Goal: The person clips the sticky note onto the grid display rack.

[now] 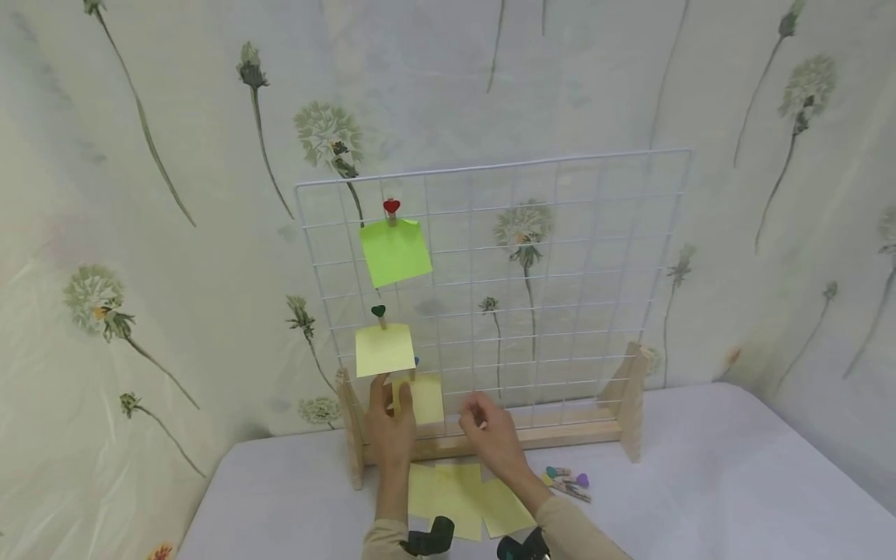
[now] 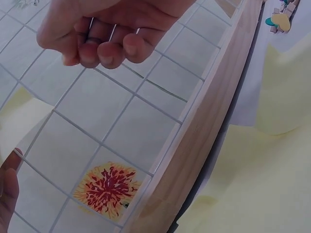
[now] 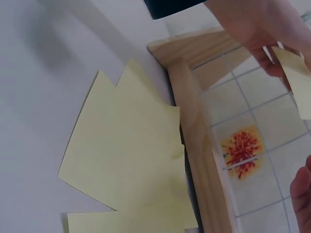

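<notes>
My left hand point(image 1: 392, 428) pinches the left edge of a yellow sticky note point(image 1: 428, 398) low on the white wire grid point(image 1: 553, 311). A clothespin with a blue top point(image 1: 416, 362) sits at that note's upper edge, partly hidden by the note above. In the right wrist view the note point(image 3: 297, 80) lies between the left thumb and fingers. To the right, before the grid's lower wires, my right hand point(image 1: 490, 432) has its fingers curled, with nothing visible in them. The left wrist view shows those curled fingers point(image 2: 111, 54) close to the wires.
Above hang a yellow note point(image 1: 384, 350) under a green heart clothespin point(image 1: 379, 311) and a green note point(image 1: 396, 253) under a red heart one point(image 1: 391, 206). Loose yellow notes point(image 1: 455, 498) and several clothespins point(image 1: 570, 484) lie on the table before the wooden stand point(image 1: 633, 404).
</notes>
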Motion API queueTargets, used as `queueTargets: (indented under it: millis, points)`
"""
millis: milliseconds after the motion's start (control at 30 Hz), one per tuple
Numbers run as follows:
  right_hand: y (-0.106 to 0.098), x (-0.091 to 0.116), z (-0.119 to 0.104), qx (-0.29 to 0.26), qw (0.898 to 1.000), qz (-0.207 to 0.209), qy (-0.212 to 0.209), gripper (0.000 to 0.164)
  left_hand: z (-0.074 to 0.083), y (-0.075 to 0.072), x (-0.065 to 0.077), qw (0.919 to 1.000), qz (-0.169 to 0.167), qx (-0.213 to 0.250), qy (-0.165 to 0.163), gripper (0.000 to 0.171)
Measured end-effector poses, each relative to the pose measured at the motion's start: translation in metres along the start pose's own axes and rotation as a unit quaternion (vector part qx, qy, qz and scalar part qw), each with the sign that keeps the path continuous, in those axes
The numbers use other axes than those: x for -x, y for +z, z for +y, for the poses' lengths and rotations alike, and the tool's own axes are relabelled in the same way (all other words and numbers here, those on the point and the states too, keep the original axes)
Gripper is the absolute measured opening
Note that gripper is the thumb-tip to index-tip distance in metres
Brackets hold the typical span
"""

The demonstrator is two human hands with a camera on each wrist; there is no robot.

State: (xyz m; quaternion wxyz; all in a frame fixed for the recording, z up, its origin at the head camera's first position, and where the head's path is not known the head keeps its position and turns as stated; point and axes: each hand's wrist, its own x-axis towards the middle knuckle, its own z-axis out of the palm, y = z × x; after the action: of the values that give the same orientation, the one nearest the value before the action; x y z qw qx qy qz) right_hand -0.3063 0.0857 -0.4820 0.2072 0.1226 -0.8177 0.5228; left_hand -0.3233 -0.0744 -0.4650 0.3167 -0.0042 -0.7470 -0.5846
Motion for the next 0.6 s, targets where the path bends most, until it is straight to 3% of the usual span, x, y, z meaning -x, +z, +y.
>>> queueTargets:
  millis: [467,600]
  points:
    - [-0.019,0.008,0.012,0.008,0.999,-0.012,0.047,0.008,-0.001,-0.001,0.004,0.9997,-0.022,0.011,0.001,0.038]
    - [-0.024,0.012,0.016,-0.005,0.999,-0.016,0.037,0.007,-0.002,-0.001,0.006,0.9999,-0.016,0.002,0.005,0.038]
